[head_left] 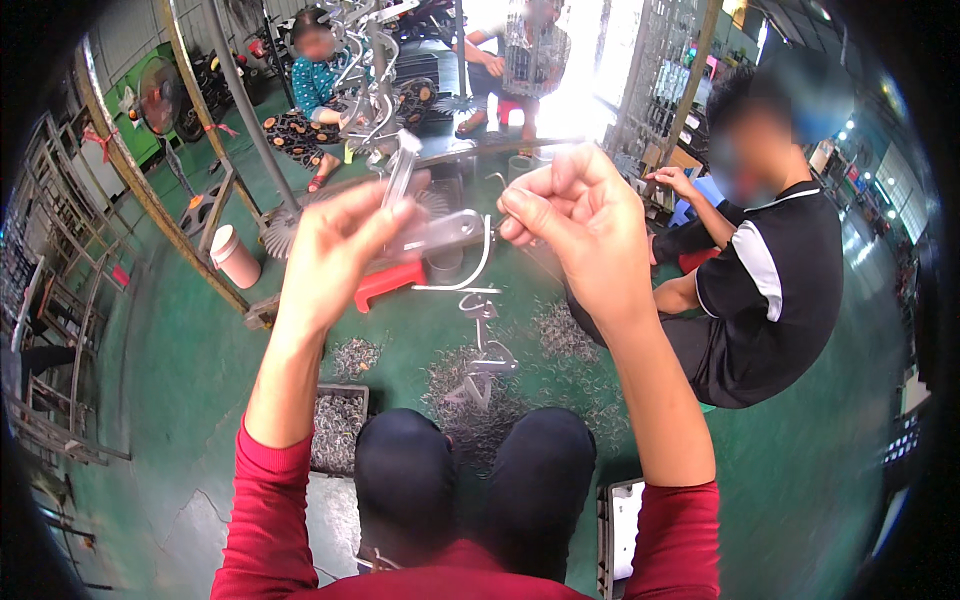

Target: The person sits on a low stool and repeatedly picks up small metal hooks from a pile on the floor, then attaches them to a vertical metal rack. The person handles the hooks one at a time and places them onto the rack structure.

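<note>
Both of my arms, in red sleeves, are raised in front of a hanging string of parts. My left hand [352, 232] is closed on a pale metal bracket [402, 172] that sticks up from between thumb and fingers; motion blurs it. A second blurred, flat pale piece [440, 234] with a round end lies just to its right. My right hand [578, 205] pinches a small bent wire hook [497, 178] between thumb and fingertips. Beside the fingertips hangs a curved white bracket [487, 257]. More shaped metal parts [490, 360] dangle below it.
Loose small wire hooks [470, 400] lie heaped on the green floor, and a bin [340, 430] full of them stands by my left knee. A red piece [388, 284] is behind the parts. A co-worker in black [780, 290] sits close on the right; two more people are farther back.
</note>
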Tool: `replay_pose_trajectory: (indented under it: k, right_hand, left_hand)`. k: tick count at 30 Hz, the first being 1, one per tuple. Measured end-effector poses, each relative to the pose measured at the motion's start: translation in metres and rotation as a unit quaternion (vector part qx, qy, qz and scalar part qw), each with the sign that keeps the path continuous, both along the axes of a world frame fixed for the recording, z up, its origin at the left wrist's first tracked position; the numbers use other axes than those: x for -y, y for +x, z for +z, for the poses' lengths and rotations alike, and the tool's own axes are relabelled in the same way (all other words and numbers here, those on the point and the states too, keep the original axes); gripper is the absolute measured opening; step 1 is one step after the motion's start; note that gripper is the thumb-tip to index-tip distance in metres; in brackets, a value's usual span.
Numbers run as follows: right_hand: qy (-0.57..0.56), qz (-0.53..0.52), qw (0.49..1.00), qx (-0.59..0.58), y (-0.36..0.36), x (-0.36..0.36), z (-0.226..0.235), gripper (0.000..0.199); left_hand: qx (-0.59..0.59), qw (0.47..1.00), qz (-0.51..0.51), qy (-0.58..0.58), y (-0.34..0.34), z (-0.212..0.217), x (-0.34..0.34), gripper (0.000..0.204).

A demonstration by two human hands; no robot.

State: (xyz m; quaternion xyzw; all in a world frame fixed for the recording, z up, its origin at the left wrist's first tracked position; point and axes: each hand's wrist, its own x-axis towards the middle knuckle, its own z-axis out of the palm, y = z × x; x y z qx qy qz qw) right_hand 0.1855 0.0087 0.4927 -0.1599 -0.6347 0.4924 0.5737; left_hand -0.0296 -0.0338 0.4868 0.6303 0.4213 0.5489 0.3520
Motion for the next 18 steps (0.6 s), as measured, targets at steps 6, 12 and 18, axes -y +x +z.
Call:
replay_pose_trajectory:
  k: [6, 12, 18]
  right_hand:
    - [0.041, -0.036, 0.999, 0.002, 0.003, 0.002, -0.005, 0.028]
    - [0.096, -0.104, 0.99, 0.022, 0.007, -0.011, -0.013, 0.024]
    - [0.22, -0.25, 0.931, 0.148, 0.02, -0.037, -0.027, 0.013]
  left_hand:
    - [-0.063, 0.996, 0.044, 0.053, 0.015, 0.034, -0.025, 0.031]
    - [-0.045, 0.995, -0.001, 0.094, 0.032, 0.044, -0.034, 0.027]
    - [0.014, 0.979, 0.153, 0.137, 0.056, 0.058, -0.056, 0.026]
